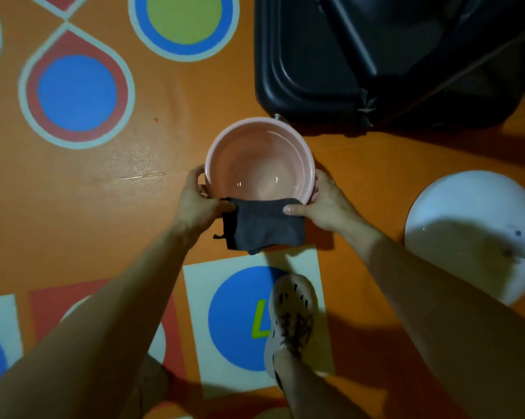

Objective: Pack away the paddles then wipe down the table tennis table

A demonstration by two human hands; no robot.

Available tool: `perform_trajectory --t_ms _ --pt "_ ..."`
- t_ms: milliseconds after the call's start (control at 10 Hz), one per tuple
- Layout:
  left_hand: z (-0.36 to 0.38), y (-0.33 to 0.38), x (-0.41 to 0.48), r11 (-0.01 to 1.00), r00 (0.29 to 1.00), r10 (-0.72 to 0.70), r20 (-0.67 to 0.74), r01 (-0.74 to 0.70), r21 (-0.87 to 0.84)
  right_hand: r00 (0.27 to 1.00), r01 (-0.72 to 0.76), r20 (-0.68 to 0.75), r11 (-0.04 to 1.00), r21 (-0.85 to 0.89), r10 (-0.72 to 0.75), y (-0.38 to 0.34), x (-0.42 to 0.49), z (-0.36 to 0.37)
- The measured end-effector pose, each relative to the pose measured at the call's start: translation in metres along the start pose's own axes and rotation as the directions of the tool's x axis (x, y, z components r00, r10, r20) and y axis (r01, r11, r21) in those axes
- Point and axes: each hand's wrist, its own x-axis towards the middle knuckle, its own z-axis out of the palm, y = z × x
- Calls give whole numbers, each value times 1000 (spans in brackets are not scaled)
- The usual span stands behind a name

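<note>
A pink round basin (259, 140) with a little clear water in it is held above the orange patterned floor. A dark grey cloth (264, 226) hangs over its near rim and down the outside. My left hand (199, 204) grips the basin's left rim, its thumb pressing the cloth's left end. My right hand (324, 205) grips the right rim, its thumb laid on the cloth's right end. No paddles or table tennis table are in view.
A large black plastic case (309, 71) stands just beyond the basin at the upper right. A white round object (466, 225) sits at the right. My foot in a pale perforated shoe (288, 319) stands on a blue circle below the basin.
</note>
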Motion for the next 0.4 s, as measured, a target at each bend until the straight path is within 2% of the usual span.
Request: perform_trajectory --t_ms 200,400 --pt "-12 4 -8 995 999 12 41 -16 96 998 -56 36 998 32 55 -12 -13 -7" --pt "-27 13 -14 985 997 -69 23 64 161 987 -158 -16 987 24 158 -17 -25 -20"
